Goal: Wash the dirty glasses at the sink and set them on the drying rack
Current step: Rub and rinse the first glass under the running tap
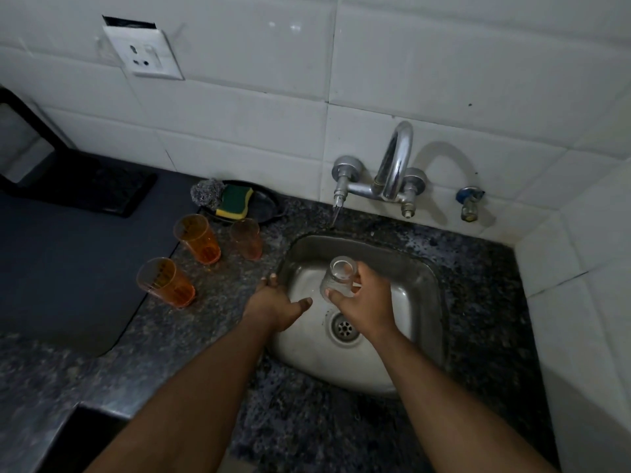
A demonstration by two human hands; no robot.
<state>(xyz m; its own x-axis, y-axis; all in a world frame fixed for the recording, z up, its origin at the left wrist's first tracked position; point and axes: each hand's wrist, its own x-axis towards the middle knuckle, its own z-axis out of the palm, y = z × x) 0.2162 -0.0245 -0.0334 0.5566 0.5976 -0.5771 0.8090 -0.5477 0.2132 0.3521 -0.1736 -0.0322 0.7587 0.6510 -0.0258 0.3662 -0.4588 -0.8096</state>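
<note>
right hand (367, 303) grips clear glass (338, 276) over sink (423, 288) | left hand (273, 302) rests flat on sink's left rim, fingers relaxed | advice: turn glass under water, grip firmly, it looks slippery | three orange cups (196, 238) left of sink, sponge (235, 201) behind; no rack visible

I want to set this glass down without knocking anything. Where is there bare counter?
Free: the speckled counter right of the sink, up to the tiled side wall, and the strip in front of the sink. Crowded: left of the sink, three orange tumblers and the sponge dish. The right hand holds the clear glass.
</note>
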